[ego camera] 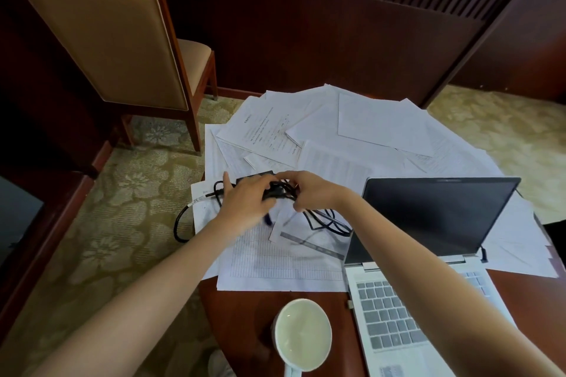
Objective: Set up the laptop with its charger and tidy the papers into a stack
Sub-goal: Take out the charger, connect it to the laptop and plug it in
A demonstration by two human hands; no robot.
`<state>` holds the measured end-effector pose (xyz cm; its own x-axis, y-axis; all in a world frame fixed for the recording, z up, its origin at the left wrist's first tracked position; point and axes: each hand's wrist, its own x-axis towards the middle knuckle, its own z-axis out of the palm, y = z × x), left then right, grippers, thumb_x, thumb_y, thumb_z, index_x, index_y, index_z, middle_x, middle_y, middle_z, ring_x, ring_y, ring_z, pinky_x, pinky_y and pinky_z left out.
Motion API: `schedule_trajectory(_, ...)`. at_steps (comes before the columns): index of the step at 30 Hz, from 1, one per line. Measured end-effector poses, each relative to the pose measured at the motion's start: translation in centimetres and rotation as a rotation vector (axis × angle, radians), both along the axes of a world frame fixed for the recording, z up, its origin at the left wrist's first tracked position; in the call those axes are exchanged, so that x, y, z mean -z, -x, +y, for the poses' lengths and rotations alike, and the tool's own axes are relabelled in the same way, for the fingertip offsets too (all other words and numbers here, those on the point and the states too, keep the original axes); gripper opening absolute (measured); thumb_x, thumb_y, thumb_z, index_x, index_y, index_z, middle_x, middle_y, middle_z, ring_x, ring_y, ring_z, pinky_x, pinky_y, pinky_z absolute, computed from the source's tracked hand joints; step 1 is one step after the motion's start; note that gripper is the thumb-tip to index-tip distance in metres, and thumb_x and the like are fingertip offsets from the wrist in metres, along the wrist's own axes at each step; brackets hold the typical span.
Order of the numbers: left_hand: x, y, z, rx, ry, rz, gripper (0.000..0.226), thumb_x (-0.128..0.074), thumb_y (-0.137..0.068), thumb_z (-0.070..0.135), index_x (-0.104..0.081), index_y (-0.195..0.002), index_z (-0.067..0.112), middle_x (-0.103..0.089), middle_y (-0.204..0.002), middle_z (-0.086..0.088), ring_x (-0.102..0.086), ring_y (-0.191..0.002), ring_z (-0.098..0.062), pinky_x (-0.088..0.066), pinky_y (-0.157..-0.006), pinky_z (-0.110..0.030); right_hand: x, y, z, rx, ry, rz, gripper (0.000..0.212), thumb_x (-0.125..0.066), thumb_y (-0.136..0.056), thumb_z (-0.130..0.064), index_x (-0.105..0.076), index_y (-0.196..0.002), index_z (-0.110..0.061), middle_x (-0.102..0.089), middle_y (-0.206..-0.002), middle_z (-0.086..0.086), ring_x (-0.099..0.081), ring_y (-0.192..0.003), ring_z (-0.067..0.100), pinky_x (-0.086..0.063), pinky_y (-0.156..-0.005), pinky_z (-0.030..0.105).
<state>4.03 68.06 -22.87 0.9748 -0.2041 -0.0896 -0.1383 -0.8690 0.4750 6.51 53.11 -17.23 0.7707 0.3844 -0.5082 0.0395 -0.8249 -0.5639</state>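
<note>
A silver laptop (pixel 428 309) stands open at the right of the round table, its screen dark. Loose white papers (pixel 361 131) lie scattered over the table's far half and under the laptop. The black charger (pixel 277 191) with its coiled cable lies on the papers left of the screen. My left hand (pixel 245 196) grips the charger bundle from the left, thumb raised. My right hand (pixel 309 190) pinches the cable coils from the right. More cable loops (pixel 327 222) trail toward the laptop, and one loop (pixel 180 223) hangs off the table's left edge.
A white mug (pixel 301 332) stands near the table's front edge, left of the keyboard. A blue pen (pixel 268 219) lies partly under my left hand. An upholstered wooden chair (pixel 122 49) stands at the far left on patterned carpet. Dark wooden panels close off the back.
</note>
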Motion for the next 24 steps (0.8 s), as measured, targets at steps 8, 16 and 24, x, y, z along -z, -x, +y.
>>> schedule_trajectory(8, -0.4, -3.8, 2.6, -0.026, 0.145, 0.114, 0.020, -0.039, -0.098, 0.019, -0.057, -0.108, 0.019, -0.067, -0.101, -0.006, -0.058, -0.080, -0.020, -0.040, -0.070, -0.030, -0.4, 1.1, -0.8, 0.119, 0.169, -0.541, 0.064, -0.038, -0.080, 0.013, -0.042, -0.139, -0.010, -0.064, -0.118, 0.013, -0.057, -0.108, 0.033, -0.047, -0.089, 0.037)
schedule_trajectory(16, -2.5, -2.6, 3.7, -0.047, 0.292, 0.100, 0.045, -0.058, -0.089, 0.014, -0.042, -0.131, 0.020, -0.043, -0.133, -0.004, -0.042, -0.123, -0.016, -0.030, -0.093, -0.020, -3.9, 1.7, -1.2, 0.474, -0.532, -0.272, 0.052, -0.026, -0.064, 0.024, -0.064, -0.068, -0.011, -0.054, -0.041, 0.001, -0.050, -0.042, 0.008, -0.046, -0.049, 0.018)
schedule_trajectory(24, -4.0, 2.2, 2.9, 0.225, 0.764, 0.527, 0.065, -0.072, -0.078, 0.005, -0.039, -0.120, 0.042, -0.048, -0.128, 0.008, -0.046, -0.120, -0.004, -0.042, -0.091, -0.013, -5.4, 0.4, 4.2, 0.697, -0.968, -0.061, 0.057, -0.015, -0.062, 0.030, -0.056, -0.076, -0.006, -0.056, -0.045, 0.000, -0.053, -0.047, 0.011, -0.040, -0.043, 0.014)
